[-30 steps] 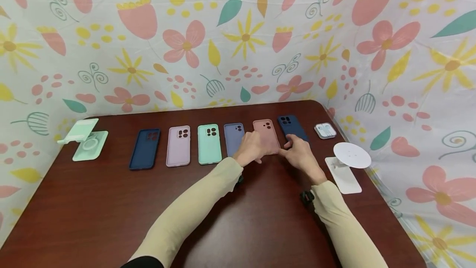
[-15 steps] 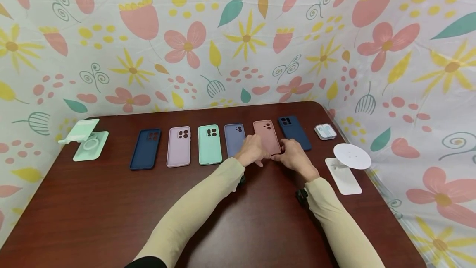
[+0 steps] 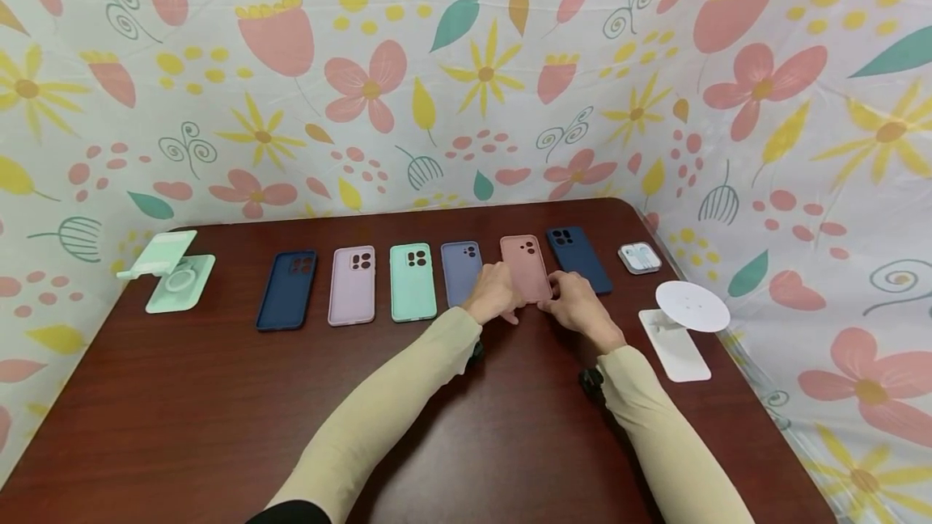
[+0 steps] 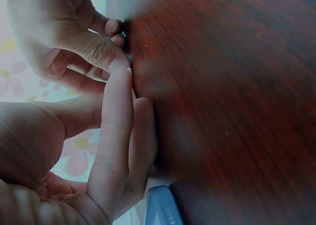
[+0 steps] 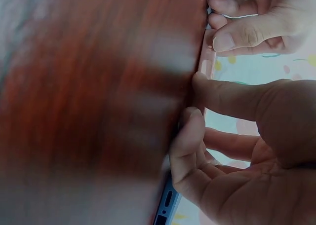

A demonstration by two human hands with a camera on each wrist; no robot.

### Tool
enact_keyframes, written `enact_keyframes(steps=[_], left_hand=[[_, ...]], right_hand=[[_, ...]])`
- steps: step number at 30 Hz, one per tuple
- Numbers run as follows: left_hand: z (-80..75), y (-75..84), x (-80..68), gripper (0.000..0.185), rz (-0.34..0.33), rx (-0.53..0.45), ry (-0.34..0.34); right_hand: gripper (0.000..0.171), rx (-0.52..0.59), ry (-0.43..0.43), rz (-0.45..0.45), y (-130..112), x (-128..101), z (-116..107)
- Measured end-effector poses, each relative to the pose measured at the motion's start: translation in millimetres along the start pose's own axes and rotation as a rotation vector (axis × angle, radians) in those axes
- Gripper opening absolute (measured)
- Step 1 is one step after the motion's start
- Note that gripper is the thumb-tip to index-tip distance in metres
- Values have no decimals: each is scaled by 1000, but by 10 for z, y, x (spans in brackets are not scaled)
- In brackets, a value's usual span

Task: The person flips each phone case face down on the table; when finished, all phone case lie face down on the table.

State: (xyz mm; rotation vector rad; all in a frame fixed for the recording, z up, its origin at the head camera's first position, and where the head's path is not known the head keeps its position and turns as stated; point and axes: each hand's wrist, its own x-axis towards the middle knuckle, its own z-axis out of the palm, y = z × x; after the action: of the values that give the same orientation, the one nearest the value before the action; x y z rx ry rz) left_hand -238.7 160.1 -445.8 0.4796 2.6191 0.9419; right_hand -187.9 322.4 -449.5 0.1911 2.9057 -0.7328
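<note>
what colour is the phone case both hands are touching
Dusty pink case, clearest in the head view.

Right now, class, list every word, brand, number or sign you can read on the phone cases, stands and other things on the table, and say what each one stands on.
None: no readable text shows in any view.
Pink phone case, touched by the left hand and right hand: plain back, no lettering.
Earphone box: any print is too small to read.

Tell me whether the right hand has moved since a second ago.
Yes. The right hand has slid left, off the dark navy phone case, onto the near end of the pink phone case, close to the left hand.
</note>
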Motion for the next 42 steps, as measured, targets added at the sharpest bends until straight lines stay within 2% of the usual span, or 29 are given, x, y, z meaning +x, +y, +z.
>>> enact_keyframes(steps=[5,11,18,25,35,42], left_hand=[[10,-11,-11,16,22,2,8],[10,-3,-26,18,14,-98,-12],[13,27,-60,31,-44,-312,-46],[26,7,-110,42,-11,-514,-91],[33,4,-49,53,-62,-584,-149],[-4,-38,2,54,-89,-674,-222]], right_hand=[[44,20,38,-17,22,-22,-10],[43,31,94,-44,28,-50,-47],[52,45,150,-76,6,-108,-116],[52,71,181,-91,2,-138,-127],[52,84,236,-158,-91,-196,-150],[50,129,191,-169,-60,-170,-116]])
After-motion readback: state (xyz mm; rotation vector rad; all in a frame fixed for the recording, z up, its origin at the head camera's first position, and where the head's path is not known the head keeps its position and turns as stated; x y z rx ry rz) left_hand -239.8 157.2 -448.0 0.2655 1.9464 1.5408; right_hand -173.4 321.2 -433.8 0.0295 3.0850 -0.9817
